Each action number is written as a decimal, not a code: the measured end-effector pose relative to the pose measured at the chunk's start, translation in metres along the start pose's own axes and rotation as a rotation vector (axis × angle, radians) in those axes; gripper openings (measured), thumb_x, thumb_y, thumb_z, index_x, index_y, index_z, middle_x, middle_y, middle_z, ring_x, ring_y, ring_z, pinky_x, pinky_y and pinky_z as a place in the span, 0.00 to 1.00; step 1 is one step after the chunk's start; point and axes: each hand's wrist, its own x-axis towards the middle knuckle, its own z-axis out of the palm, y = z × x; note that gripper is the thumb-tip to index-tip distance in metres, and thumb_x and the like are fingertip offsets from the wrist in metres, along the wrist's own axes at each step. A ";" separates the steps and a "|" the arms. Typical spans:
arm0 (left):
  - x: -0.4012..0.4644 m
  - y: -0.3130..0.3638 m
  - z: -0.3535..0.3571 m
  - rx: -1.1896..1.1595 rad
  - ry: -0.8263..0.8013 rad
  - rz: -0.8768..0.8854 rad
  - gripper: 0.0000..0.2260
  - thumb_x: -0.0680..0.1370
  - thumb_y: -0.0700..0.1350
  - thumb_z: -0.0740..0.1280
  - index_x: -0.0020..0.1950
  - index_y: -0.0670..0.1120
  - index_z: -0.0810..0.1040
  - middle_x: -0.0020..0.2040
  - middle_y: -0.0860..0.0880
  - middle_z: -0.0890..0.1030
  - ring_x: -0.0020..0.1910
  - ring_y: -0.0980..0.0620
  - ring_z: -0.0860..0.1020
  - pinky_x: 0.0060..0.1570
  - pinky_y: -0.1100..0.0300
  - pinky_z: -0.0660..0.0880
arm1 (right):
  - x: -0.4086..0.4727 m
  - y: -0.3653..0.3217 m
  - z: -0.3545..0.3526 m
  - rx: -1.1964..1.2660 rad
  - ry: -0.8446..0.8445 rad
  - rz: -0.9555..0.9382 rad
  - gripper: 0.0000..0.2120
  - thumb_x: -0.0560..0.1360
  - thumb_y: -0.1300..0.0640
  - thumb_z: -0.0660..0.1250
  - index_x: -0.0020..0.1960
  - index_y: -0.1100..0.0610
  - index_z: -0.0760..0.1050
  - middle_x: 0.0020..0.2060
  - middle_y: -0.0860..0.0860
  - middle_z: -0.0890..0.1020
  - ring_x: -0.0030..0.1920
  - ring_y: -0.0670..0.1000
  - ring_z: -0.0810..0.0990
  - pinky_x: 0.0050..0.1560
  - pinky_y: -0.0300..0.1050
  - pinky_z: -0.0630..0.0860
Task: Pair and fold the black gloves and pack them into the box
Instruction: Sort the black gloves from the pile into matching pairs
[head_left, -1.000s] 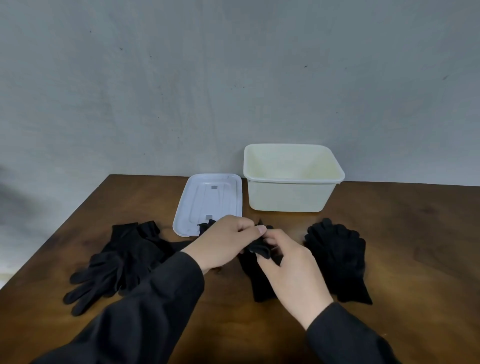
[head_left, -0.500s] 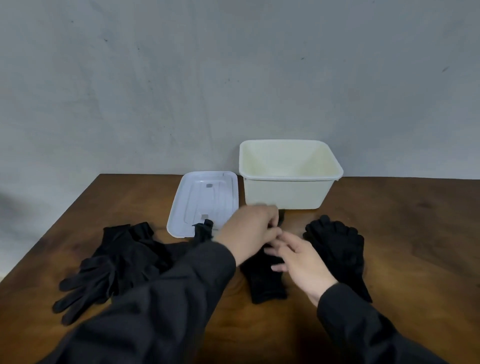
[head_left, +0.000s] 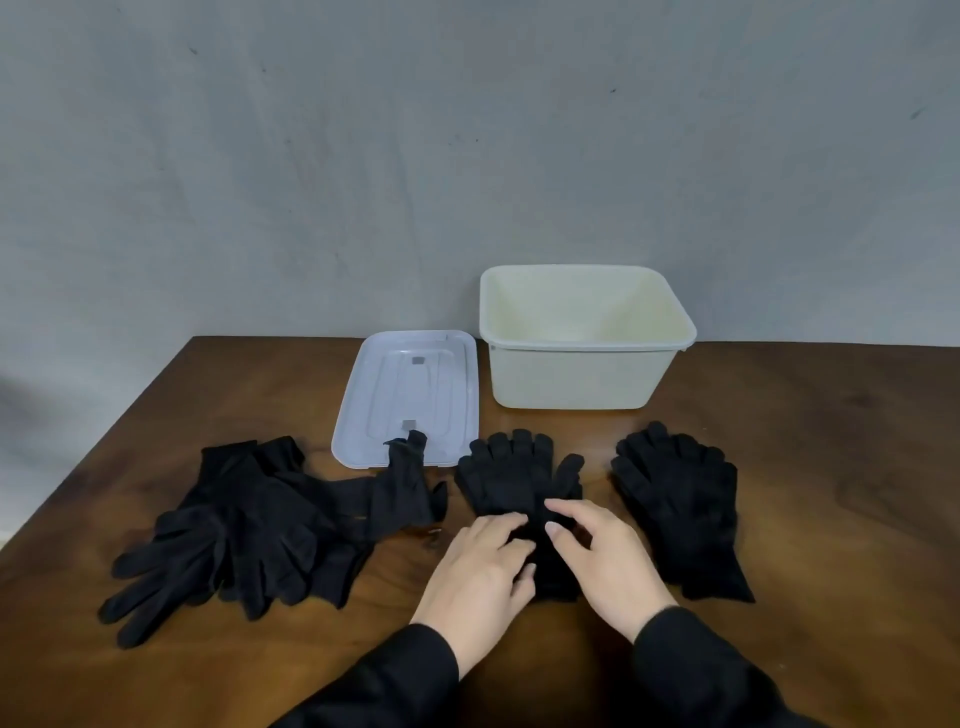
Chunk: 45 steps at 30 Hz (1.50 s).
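A black knit glove pair (head_left: 511, 475) lies flat in the middle of the table, fingers pointing away from me. My left hand (head_left: 483, 566) and my right hand (head_left: 602, 556) both rest on its cuff end, fingers relaxed and pressing the cloth down. A second knit pair (head_left: 680, 506) lies to the right. A loose heap of thin black gloves (head_left: 249, 525) sprawls on the left. The cream plastic box (head_left: 582, 374) stands open and empty at the back.
The box's pale lid (head_left: 410, 395) lies upside down left of the box, with a glove tip from the heap (head_left: 410, 452) lapping over its near edge. The wooden table (head_left: 831, 467) meets a grey wall behind.
The middle glove pair, which both hands held bunched up, now lies spread flat on the table. Both hands have drawn back toward me onto its cuff.
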 end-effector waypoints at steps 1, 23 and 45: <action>-0.002 -0.001 0.000 -0.007 0.009 0.038 0.13 0.79 0.50 0.63 0.56 0.47 0.83 0.61 0.50 0.78 0.61 0.52 0.74 0.57 0.54 0.75 | 0.000 0.005 0.003 -0.066 0.011 -0.023 0.15 0.80 0.49 0.66 0.66 0.46 0.76 0.59 0.38 0.76 0.61 0.41 0.72 0.65 0.41 0.71; 0.014 -0.082 -0.058 0.260 0.021 -0.701 0.12 0.77 0.61 0.64 0.52 0.54 0.78 0.47 0.58 0.74 0.53 0.51 0.70 0.49 0.54 0.60 | -0.018 -0.012 0.023 -0.572 0.120 -0.444 0.10 0.68 0.58 0.74 0.47 0.48 0.80 0.50 0.41 0.79 0.53 0.44 0.78 0.51 0.40 0.74; 0.048 0.054 -0.102 -1.480 0.080 -0.663 0.09 0.79 0.41 0.67 0.59 0.44 0.81 0.54 0.44 0.84 0.55 0.46 0.82 0.57 0.50 0.77 | -0.053 -0.083 0.000 0.715 0.242 0.181 0.04 0.77 0.54 0.71 0.50 0.51 0.83 0.46 0.48 0.86 0.51 0.49 0.84 0.55 0.49 0.81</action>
